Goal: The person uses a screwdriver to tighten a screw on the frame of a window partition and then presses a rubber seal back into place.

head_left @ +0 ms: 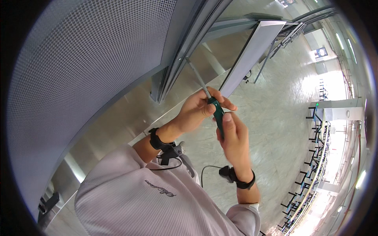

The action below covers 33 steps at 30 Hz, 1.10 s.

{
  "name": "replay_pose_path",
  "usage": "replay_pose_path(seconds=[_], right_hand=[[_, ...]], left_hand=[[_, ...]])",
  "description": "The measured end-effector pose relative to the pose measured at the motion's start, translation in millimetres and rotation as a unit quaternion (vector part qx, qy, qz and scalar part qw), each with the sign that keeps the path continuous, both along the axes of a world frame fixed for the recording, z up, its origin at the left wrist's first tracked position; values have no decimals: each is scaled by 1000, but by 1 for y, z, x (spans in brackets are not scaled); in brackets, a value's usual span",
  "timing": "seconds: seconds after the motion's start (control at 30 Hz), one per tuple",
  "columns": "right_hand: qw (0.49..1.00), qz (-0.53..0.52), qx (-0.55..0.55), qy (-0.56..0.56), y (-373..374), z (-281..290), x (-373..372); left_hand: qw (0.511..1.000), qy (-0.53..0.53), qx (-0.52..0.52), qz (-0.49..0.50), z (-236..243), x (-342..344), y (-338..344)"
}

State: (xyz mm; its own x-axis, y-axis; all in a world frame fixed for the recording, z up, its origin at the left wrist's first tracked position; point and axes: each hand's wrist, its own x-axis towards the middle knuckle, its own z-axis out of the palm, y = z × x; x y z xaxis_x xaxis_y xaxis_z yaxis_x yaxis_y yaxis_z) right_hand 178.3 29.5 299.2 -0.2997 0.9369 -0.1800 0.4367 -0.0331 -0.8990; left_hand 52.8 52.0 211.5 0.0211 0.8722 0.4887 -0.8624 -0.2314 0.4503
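A screwdriver (pixel 217 112) with a dark green handle and a long metal shaft slants up and to the left from my hands. My left hand (pixel 195 110) is closed around the front of the handle, where the shaft begins. Behind it, my right hand (pixel 237 137) grips the rear of the same handle, thumb laid along it. The tip comes close to the grey metal frame (pixel 173 70) beside the perforated panel (pixel 98 47); whether it touches I cannot tell.
A long pale panel (pixel 252 55) leans beyond my hands over the grey floor (pixel 275 114). Cables run from black bands on both my wrists. Far right stands a row of black-legged stools or tables (pixel 307 173). A shiny metal surface (pixel 118 118) lies below the perforated panel.
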Motion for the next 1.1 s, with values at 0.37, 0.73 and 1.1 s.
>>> replay_pose_path(seconds=[0.37,0.73,1.1], right_hand=[[899,58,358,-247,0,15,-8],[983,-8,-162,88,10,11,-5],[918,93,330,-199,12,-9,-5]], left_hand=[[994,-55,9,-90,7,1,-1],[998,-14,-65,-16,-10,0,-2],[999,-14,-1,42,-19,13,3]])
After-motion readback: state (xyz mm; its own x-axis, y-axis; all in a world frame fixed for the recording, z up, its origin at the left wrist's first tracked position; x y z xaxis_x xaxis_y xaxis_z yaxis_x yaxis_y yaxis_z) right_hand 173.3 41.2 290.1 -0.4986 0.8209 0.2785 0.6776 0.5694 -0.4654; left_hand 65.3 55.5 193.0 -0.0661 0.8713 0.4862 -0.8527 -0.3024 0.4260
